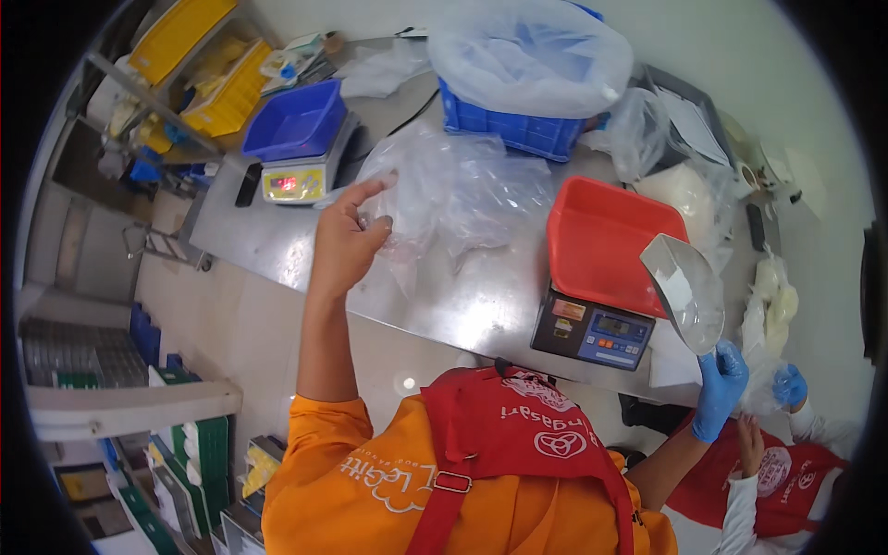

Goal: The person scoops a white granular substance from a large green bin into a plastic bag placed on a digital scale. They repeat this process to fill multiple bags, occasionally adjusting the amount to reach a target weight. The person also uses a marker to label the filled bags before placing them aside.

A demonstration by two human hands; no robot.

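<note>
My right hand, in a blue glove, grips the handle of a metal scoop with white powder in it. The scoop is tilted over the right edge of a red plastic tray, which sits on a dark digital scale. My bare left hand is at the left side of some clear plastic bags, thumb and index finger apart. Its other fingers are partly hidden, so whether they grip the plastic is unclear.
Behind the bags stands a blue crate with a plastic liner. A second scale carries a blue tray. At right lies a bag of pale material. A co-worker's gloved hand touches a clear bag.
</note>
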